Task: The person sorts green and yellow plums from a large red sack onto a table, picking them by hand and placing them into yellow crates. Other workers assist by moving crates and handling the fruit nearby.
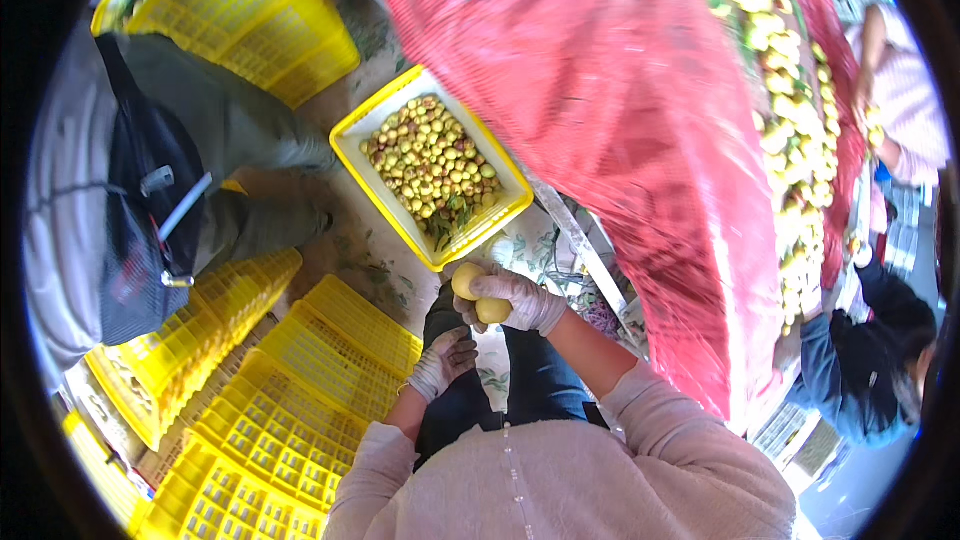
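My right hand (514,298), in a pale glove with bare fingertips, grips two round yellow fruits (492,310) in front of my knees. My left hand (445,365), gloved the same way, is beside my left thigh with its fingers loosely curled and nothing seen in them. Just beyond my hands stands a yellow plastic crate (431,260) with a pale lining. Small yellow-green and reddish fruits (439,157) fill its bottom, and green leaves (450,221) lie at its near end.
Red mesh netting (600,90) drapes over the right side, beside a long heap of yellow fruit (787,112). Yellow crates (285,397) are stacked at lower left, another stack (247,15) at upper left. A person (150,187) stands left; two people (900,82) are at the far right.
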`<state>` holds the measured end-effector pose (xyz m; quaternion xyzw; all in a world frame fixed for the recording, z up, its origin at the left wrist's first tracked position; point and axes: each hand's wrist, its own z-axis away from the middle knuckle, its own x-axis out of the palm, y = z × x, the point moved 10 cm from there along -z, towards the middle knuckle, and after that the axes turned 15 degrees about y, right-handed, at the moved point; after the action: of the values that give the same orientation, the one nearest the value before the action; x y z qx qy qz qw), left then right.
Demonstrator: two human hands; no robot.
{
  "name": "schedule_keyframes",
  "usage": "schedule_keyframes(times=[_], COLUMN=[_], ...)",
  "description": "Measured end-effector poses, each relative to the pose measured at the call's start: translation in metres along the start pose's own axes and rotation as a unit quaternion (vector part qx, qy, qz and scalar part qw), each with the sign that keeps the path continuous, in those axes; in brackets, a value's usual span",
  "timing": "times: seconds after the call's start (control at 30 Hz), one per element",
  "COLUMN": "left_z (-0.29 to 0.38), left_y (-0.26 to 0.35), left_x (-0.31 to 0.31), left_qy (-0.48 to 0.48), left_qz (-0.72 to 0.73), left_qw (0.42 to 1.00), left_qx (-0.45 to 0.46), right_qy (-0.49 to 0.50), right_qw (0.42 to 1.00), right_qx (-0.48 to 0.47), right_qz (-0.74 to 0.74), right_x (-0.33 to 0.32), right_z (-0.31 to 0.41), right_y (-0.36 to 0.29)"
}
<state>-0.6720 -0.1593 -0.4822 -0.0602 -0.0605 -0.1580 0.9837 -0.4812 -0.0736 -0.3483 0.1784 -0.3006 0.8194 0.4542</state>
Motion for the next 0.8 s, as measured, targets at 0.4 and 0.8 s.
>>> schedule_keyframes(times=[0.4,0.8], left_z=[0.153,0.270], left_y=[0.076,0.014], left_x=[0.099,0.272], left_qy=[-0.156,-0.325], left_qz=[-0.304,-0.558], left_qw=[0.928,0.740], left_qx=[0.148,0.188], right_qy=[0.049,0.109], right_qw=[0.960,0.823], right_qx=[-0.197,-0.444], right_qz=[-0.194,-0.337], right_x=[0.019,-0.055], right_z=[0.219,0.385], right_y=[-0.070,-0.012])
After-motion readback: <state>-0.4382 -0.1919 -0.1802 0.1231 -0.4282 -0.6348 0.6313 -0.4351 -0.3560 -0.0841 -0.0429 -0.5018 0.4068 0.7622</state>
